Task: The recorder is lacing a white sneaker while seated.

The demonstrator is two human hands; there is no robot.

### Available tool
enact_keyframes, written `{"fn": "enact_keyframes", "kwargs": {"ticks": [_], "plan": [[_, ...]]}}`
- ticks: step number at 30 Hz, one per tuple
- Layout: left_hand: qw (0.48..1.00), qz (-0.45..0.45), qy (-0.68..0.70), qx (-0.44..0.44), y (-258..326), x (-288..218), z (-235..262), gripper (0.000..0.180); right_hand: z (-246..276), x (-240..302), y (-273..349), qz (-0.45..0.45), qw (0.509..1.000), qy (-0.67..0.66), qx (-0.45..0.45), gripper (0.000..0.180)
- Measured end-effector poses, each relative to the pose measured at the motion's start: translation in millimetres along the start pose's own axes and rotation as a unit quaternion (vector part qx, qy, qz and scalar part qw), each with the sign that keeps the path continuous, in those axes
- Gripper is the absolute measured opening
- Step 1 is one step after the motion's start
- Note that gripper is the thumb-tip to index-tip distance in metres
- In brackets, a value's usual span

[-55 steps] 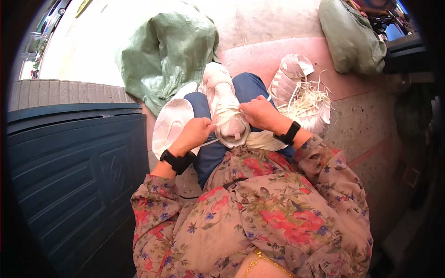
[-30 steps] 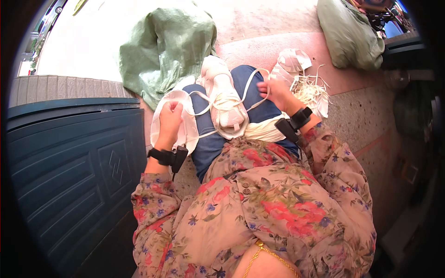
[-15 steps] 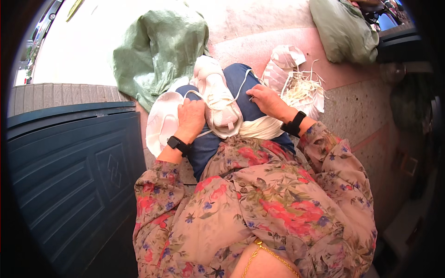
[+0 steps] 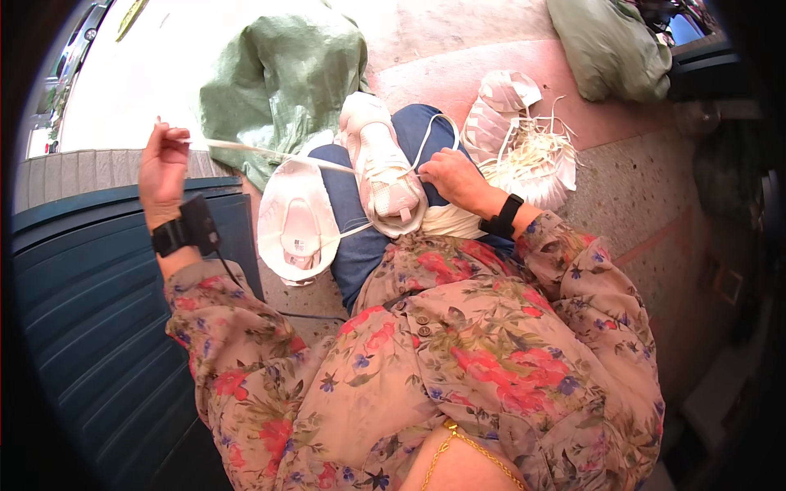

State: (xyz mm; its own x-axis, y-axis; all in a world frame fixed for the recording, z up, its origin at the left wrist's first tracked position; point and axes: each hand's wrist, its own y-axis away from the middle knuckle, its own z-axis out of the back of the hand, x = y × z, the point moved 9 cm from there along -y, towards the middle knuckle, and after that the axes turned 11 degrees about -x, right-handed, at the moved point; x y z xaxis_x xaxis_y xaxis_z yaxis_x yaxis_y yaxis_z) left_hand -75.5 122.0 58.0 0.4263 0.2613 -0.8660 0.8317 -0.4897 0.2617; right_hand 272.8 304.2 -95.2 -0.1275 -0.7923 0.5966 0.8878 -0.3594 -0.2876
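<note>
Gripping lace (image 4: 254, 150) at nine o'clock from the shoe (image 4: 377, 155): left hand (image 4: 165, 168); at three, right hand (image 4: 457, 178), apparently pinching lace.

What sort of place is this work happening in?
Probably a doorway or building entrance opening onto a street: a dark blue panelled door stands at the left, brightly lit ground lies ahead, and what looks like a car shows upper left.

Mostly matt cloth, some gloss.
Shoe (image 4: 378, 155): pale, mesh-like upper, matt; lace (image 4: 262, 150): flat, cloth-like, matt; green bag (image 4: 286, 74): creased plastic-looking sheet, semi-glossy; trousers (image 4: 359, 255): blue denim, matt; blouse (image 4: 483, 327): thin printed cloth; neck chain (image 4: 451, 429): shiny, gold-coloured metal; floor (image 4: 610, 176): speckled, stone-like.
</note>
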Motion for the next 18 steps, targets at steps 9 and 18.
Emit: {"fn": "enact_keyframes", "kwargs": {"ticks": [9, 18], "plan": [[0.980, 0.030, -0.197, 0.024, 45.4, 123.0, 2.2, 0.020, -9.4, 21.4, -10.4, 0.064, 0.981, 0.173, 0.068, 0.006], [0.845, 0.040, -0.503, 0.178, 128.9, 254.6, -43.5, 0.018, -18.7, 38.0, -16.6, 0.080, 0.974, 0.190, 0.091, 0.007]]}}
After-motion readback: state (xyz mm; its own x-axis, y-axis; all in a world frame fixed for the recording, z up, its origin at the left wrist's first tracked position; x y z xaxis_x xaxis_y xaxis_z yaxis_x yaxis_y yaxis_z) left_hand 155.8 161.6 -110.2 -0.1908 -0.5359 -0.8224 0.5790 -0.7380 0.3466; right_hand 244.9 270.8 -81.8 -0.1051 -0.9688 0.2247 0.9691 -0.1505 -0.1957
